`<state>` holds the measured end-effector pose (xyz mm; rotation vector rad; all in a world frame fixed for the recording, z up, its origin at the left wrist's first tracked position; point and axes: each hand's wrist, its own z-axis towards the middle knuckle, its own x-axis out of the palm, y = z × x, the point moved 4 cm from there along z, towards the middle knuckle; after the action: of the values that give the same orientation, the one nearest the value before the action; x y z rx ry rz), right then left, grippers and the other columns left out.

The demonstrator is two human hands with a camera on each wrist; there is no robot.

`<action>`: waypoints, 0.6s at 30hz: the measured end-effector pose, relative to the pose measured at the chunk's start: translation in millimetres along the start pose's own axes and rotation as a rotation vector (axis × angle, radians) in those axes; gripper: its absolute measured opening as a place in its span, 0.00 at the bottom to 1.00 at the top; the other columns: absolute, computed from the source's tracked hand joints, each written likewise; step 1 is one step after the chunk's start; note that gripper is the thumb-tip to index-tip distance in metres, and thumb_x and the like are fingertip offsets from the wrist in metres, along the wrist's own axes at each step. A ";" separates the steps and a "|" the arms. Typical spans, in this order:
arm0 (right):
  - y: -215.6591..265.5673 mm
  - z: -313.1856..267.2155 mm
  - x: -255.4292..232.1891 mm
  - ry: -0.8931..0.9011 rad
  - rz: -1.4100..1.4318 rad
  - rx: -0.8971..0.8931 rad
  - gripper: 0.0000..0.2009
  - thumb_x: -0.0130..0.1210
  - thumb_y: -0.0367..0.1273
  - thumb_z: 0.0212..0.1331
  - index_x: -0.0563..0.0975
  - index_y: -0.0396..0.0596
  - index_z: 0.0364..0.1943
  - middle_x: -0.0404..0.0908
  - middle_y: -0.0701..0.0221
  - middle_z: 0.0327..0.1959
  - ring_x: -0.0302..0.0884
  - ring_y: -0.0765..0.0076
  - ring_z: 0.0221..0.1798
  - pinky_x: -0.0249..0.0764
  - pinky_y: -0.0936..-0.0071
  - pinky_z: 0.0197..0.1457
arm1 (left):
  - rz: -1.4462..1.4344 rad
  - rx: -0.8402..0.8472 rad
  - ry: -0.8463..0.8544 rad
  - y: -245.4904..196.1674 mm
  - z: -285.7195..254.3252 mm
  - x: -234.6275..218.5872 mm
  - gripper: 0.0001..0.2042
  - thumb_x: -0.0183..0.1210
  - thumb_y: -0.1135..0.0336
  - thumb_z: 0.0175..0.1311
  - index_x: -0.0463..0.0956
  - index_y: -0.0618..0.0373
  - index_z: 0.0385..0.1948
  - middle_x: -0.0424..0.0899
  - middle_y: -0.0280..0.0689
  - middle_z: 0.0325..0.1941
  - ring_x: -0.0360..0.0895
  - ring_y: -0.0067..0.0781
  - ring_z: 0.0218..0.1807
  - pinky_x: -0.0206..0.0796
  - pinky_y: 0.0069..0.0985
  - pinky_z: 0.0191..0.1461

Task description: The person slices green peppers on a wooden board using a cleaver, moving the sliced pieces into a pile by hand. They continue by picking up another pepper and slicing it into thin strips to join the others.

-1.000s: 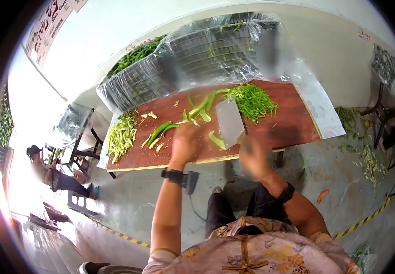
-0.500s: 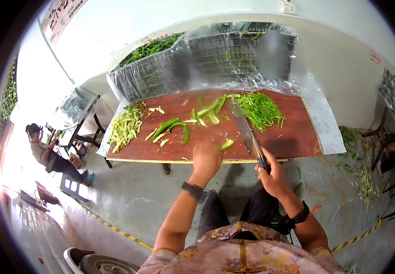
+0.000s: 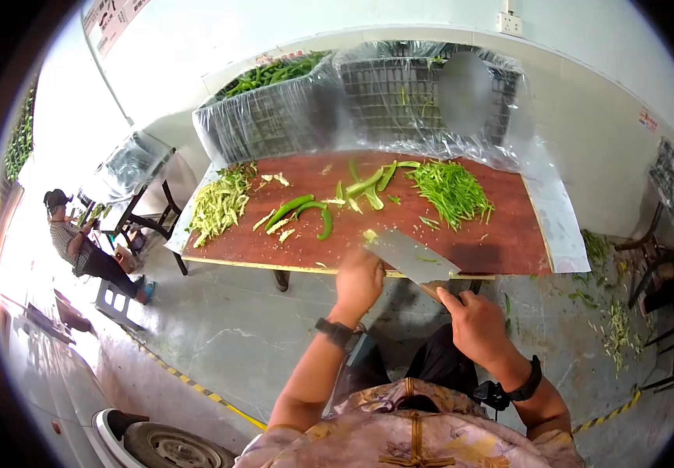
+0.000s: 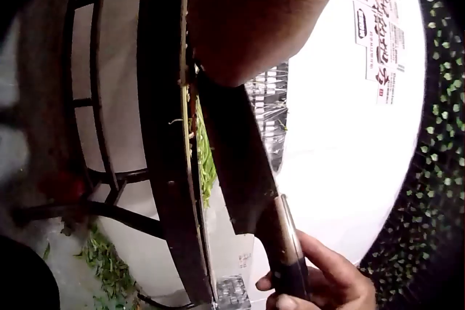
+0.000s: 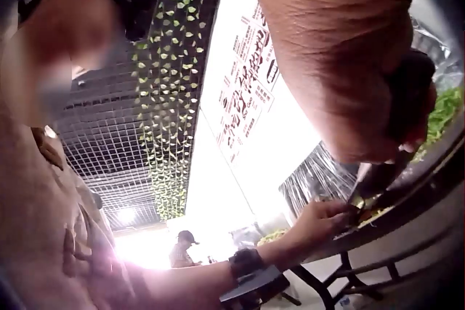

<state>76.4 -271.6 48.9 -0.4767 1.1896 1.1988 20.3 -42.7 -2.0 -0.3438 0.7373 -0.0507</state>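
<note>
My right hand grips the handle of a wide-bladed cleaver, its blade lying at a slant over the table's front edge. In the left wrist view the cleaver's handle sits between the right fingers. My left hand is at the same edge with curled fingers, pinching a pale green pepper piece by the blade's far end; the hand hides most of it. Whole green peppers lie ahead of the left hand. Split pepper pieces lie farther back on the red-brown tabletop.
Pale shreds are heaped at the table's left end, bright green shreds at the right. Plastic-draped crates line the back, one holding green peppers. A person sits at another table on the left. Scraps litter the floor.
The cleaver has swung from pointing away over the table to slanting leftward, its blade now beside the left hand. The left hand has moved right since the first frame. The head view has shifted.
</note>
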 end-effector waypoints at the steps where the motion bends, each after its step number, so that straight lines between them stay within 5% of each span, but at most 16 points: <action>1: 2.0 -0.2 -1.4 0.016 -0.058 -0.022 0.24 0.54 0.24 0.52 0.74 0.49 0.57 0.74 0.61 0.27 0.75 0.52 0.27 0.72 0.58 0.32 | 0.008 -0.006 -0.015 -1.5 -0.4 -3.3 0.02 0.58 0.71 0.50 0.76 0.56 0.25 0.73 0.41 0.30 0.73 0.47 0.36 0.66 0.40 0.39; 11: 28.2 5.3 -27.1 0.267 -0.211 0.026 0.25 0.56 0.28 0.52 0.74 0.55 0.59 0.74 0.61 0.24 0.75 0.56 0.23 0.72 0.60 0.27 | 0.133 0.009 -0.028 1.4 -6.8 -2.5 0.07 0.61 0.70 0.52 0.80 0.52 0.34 0.75 0.35 0.34 0.72 0.41 0.37 0.65 0.36 0.38; 18: 28.7 12.3 -17.7 0.241 -0.211 0.004 0.24 0.54 0.29 0.52 0.75 0.52 0.58 0.75 0.61 0.25 0.76 0.55 0.24 0.72 0.61 0.27 | 0.104 0.033 -0.051 -0.3 -3.8 -3.0 0.06 0.60 0.70 0.53 0.80 0.54 0.33 0.76 0.37 0.37 0.71 0.43 0.41 0.62 0.38 0.44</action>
<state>58.1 -259.2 77.2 -0.7408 1.3100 0.9768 15.6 -43.5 -2.6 -0.2742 0.7023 0.0437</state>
